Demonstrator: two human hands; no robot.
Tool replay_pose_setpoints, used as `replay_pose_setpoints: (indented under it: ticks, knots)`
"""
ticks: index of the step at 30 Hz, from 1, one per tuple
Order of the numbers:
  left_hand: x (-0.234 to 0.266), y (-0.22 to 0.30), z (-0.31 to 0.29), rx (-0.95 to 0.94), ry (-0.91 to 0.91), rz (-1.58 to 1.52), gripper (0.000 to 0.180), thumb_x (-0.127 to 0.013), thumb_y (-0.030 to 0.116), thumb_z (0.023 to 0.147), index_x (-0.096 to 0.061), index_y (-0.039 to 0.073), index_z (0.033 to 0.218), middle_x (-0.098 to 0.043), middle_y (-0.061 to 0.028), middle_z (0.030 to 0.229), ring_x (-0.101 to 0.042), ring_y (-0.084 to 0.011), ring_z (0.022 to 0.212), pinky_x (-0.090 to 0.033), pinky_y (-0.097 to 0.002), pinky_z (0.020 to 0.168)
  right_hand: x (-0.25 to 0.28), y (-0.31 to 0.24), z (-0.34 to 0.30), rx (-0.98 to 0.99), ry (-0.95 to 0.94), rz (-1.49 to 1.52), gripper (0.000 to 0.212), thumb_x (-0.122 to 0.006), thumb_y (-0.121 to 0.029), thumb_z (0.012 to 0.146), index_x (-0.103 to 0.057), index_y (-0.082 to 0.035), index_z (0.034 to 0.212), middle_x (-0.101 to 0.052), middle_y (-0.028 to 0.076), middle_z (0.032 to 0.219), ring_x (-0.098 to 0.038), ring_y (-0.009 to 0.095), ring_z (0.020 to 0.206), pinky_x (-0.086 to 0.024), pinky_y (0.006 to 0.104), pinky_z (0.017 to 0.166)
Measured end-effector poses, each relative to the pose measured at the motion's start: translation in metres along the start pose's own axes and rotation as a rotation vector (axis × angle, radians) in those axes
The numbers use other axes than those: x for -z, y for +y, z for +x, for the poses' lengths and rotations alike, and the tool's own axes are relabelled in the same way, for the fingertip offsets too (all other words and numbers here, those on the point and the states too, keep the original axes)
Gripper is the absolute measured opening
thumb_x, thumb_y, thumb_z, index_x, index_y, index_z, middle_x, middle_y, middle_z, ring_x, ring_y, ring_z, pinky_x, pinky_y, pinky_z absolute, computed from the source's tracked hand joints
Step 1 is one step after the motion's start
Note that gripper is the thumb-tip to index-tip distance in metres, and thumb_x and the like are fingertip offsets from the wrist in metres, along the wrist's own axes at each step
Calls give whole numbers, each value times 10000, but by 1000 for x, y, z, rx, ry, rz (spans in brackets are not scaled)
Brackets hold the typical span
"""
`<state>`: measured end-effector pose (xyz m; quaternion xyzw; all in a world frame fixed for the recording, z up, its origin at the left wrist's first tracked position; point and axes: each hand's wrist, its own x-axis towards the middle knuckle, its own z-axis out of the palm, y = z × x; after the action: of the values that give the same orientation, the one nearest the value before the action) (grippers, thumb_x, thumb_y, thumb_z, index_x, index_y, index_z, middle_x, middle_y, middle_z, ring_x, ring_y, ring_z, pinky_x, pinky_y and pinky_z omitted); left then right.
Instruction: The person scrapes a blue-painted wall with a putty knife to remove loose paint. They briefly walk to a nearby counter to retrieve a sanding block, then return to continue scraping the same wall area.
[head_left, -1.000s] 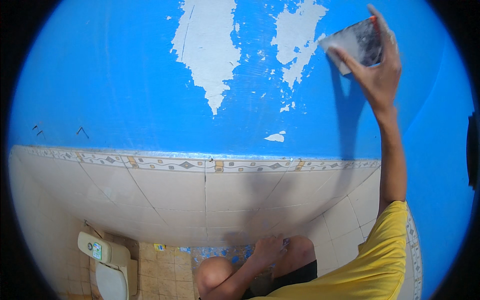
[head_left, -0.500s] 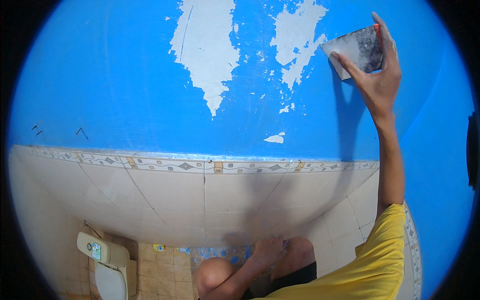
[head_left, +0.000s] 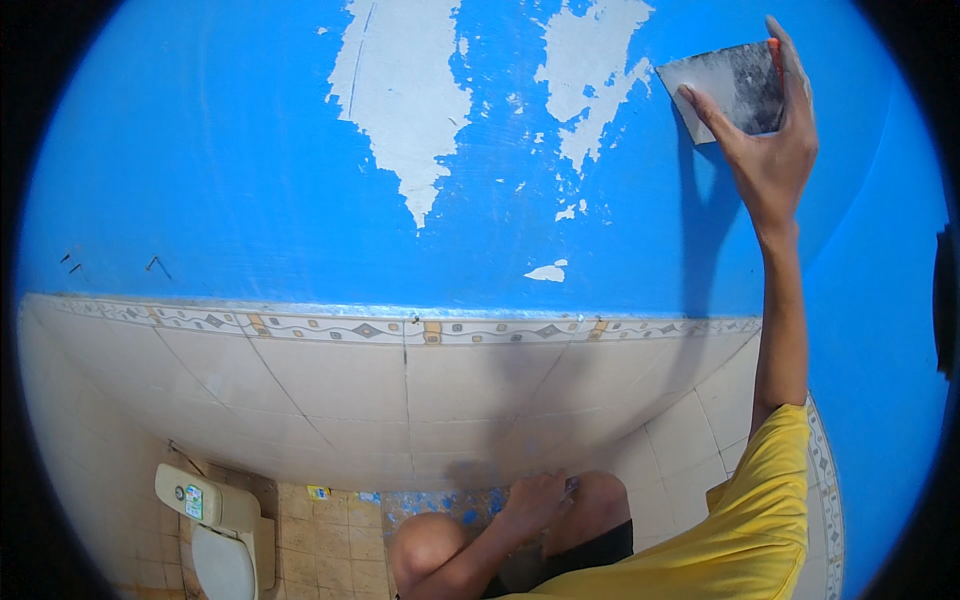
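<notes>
At the upper right, my right hand (head_left: pixel 772 165) is closed around a broad, flat scraper (head_left: pixel 722 92). Its thumb presses on the blade's face, while the fingers wrap the far side near a red-orange edge. White residue and dark smudges cover the blade. One of its corners lies close to the right-hand bare patch (head_left: pixel 590 75) on the blue wall (head_left: pixel 260 150). A larger pale patch (head_left: pixel 405 95) shows to the left. Low down, my left hand (head_left: pixel 538 503) rests by my bent knee with its fingers curled; what they hold, if anything, is too small to make out.
Below the paint runs a patterned tile border (head_left: pixel 365 331) above cream wall tiles (head_left: pixel 490 385). Nails (head_left: pixel 152 263) stick out of the wall at left. A toilet (head_left: pixel 220 540) stands at lower left. Blue paint flakes (head_left: pixel 445 502) litter the floor by my knees.
My right hand and the scraper have shifted slightly right and up, away from the bare patch. The view has moved a little. My left hand stays by the knee.
</notes>
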<state>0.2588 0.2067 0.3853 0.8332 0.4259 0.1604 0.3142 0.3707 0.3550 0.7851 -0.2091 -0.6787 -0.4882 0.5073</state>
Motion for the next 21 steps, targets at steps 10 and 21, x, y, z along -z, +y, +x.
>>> replay_pose_setpoints:
  ticks: [10,21]
  knots:
    - [-2,-2,2,-9,-16,21,389,-546,336,867,-522,11,1079,-661,-202,900,-653,-363,855,-520,-473,732,3,5,-1,-223,-94,207,803,-858,-238,667,-469,-111,1358,-603,116,1164,-623,204,1028,-532,330,885]
    - [-4,-4,4,-11,14,40,374,-557,342,865,-533,6,1028,-662,-193,847,-660,-367,787,-528,-476,691,-1,-2,1,-89,-17,85,783,-855,-255,670,-487,-92,1342,-617,126,1130,-643,211,967,-546,320,839]
